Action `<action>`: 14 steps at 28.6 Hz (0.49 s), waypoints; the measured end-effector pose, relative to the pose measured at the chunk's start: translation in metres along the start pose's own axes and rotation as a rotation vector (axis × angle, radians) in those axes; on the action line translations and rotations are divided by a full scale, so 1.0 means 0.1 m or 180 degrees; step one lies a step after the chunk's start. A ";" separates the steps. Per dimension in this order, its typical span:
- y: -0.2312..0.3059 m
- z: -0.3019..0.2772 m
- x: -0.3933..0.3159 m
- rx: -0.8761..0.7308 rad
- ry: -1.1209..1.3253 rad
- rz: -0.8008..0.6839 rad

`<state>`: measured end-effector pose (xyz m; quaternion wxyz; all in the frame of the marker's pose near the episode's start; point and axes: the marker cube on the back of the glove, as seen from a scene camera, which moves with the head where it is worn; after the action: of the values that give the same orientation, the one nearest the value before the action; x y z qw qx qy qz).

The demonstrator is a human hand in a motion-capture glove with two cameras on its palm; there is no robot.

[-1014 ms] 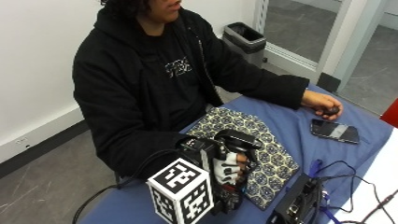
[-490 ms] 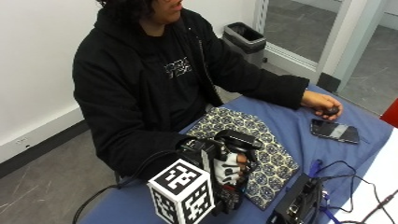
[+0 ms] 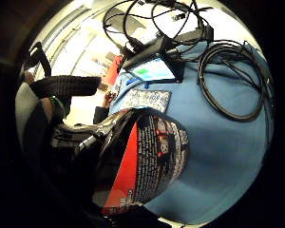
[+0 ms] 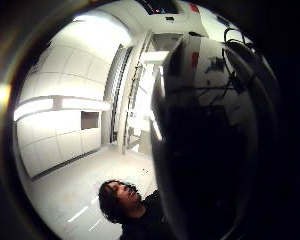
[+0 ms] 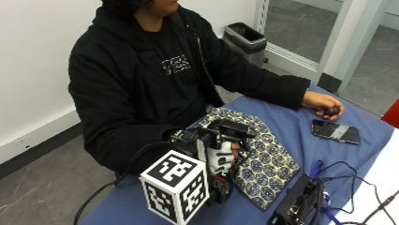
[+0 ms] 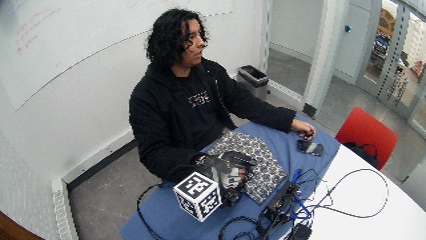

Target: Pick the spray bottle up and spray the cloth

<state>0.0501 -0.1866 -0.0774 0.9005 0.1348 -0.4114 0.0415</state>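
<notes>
Here, a blue table [image 5: 293, 124] in a white-walled room with a grey floor, glass door panels behind, a black bin [image 5: 247, 36] by the wall beyond the grip, and a red chair [image 6: 365, 134] at the far end. White tabletop [image 6: 373, 200] adjoining the blue on the far side, strewn with black cables [image 6: 346, 197]. Seated at the table: a person in a black hoodie [image 5: 137, 84].

Right hand [image 5: 215, 154], black-gloved, the grip curled round the spray bottle [image 5: 222, 152] and holding it upright above the near edge of the patterned cloth [image 5: 262, 152]. Black trigger head [image 5: 232, 129] above the grip, directed out over the cloth. Cloth flat on the table, directly beside and beyond the grip. Bare left hand [image 5: 322, 103] well away from the grip, resting on the table at the far side on a small dark object, next to a dark phone [image 5: 336, 131]. Black device [image 5: 298, 206] with cables near the grip, at the edge of the cloth.

From the little-finger side, bottle [image 3: 142, 161] close against the palm: a red panel and a black label with small white print, too fine to read. From the thumb side, bottle body [image 4: 210, 135] filling much of the view, dark with a white upper part.
</notes>
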 end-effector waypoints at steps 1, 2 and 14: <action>0.02 -0.01 -0.06 -0.0134 0.0026 0.0059; 0.04 -0.01 -0.11 -0.0304 0.0071 0.0134; 0.37 0.32 -0.40 -0.2117 0.1175 0.1166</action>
<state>-0.0063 -0.1588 -0.0794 0.9313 -0.2483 -0.2513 0.0893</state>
